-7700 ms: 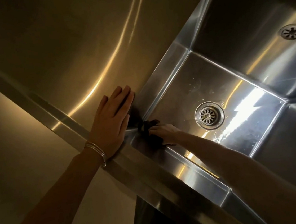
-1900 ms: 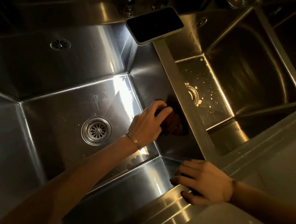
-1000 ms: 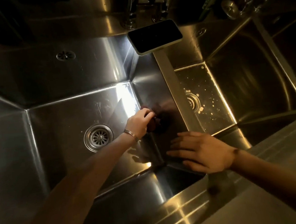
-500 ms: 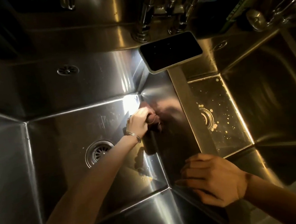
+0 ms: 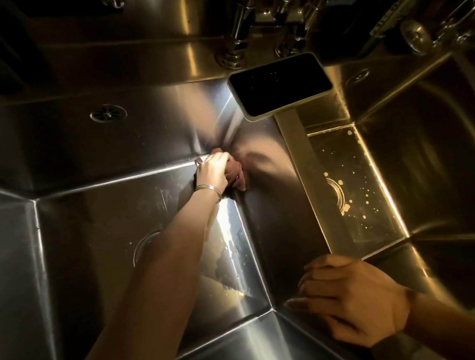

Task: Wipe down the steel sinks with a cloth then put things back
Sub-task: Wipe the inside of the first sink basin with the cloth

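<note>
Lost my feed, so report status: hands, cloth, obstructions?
Left hand gripping cloth, far right corner of left sink. Right hand resting on divider. Phone on divider, clear of the wiping.

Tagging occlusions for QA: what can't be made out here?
Head view:
- cloth: mostly hidden inside the left hand, dim.
- left sink drain: covered by the left forearm.
- right sink drain: half behind the divider.
- taps: cut off by the top edge.

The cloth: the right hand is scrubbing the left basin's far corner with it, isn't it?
Not quite. The head view shows the left hand, with the bracelet, gripping the cloth in the far corner of the left basin; the right hand only rests on the divider.
</note>
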Demonstrator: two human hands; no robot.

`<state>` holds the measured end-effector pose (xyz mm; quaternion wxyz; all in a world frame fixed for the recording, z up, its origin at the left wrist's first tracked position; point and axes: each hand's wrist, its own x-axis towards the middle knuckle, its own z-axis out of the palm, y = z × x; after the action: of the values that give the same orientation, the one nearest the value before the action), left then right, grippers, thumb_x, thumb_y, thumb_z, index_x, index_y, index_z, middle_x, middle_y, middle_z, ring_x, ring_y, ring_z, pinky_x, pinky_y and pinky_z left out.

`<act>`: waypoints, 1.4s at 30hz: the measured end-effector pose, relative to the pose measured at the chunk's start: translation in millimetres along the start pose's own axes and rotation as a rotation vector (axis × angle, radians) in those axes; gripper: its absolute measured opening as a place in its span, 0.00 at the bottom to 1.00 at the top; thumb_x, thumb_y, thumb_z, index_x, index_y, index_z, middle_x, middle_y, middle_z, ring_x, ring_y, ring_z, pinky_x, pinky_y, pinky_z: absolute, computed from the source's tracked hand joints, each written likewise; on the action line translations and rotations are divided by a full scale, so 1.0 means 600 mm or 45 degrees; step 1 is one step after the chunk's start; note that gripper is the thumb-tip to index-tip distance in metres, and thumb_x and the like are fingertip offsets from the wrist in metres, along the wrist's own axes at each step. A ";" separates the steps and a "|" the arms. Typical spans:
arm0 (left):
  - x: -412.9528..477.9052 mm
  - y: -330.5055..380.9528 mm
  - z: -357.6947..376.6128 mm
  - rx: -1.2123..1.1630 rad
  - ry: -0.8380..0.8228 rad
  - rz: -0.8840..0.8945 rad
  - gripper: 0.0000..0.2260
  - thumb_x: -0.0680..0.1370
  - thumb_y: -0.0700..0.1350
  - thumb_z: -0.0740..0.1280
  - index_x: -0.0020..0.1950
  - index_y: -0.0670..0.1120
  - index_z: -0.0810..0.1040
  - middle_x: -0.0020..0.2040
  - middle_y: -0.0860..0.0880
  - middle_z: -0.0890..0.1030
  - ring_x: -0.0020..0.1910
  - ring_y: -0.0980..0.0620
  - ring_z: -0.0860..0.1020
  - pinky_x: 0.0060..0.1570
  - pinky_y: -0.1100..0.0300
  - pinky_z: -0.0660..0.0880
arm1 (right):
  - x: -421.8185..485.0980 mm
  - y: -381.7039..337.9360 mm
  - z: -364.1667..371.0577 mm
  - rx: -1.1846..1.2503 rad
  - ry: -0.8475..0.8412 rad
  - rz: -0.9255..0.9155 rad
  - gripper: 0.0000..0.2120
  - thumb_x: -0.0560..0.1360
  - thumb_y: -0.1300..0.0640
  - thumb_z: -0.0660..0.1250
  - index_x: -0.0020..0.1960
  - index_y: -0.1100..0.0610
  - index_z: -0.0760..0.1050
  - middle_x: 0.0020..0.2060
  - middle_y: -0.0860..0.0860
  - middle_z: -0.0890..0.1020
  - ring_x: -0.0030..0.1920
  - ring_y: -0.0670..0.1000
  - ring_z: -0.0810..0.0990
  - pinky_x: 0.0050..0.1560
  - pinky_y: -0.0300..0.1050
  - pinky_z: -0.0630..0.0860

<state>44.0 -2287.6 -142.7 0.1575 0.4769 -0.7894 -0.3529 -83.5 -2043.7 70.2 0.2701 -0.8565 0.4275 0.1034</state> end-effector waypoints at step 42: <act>-0.115 -0.021 -0.205 0.438 0.509 0.129 0.16 0.67 0.31 0.66 0.51 0.46 0.80 0.60 0.43 0.78 0.54 0.36 0.75 0.39 0.48 0.79 | 0.138 0.078 -0.109 -0.325 0.147 0.009 0.19 0.71 0.49 0.57 0.55 0.50 0.80 0.42 0.47 0.82 0.47 0.52 0.80 0.48 0.52 0.77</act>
<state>158.3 -2281.6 -59.6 0.2444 0.5169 -0.8138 -0.1039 -73.5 -2158.5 73.3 0.1335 -0.8869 0.4287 0.1083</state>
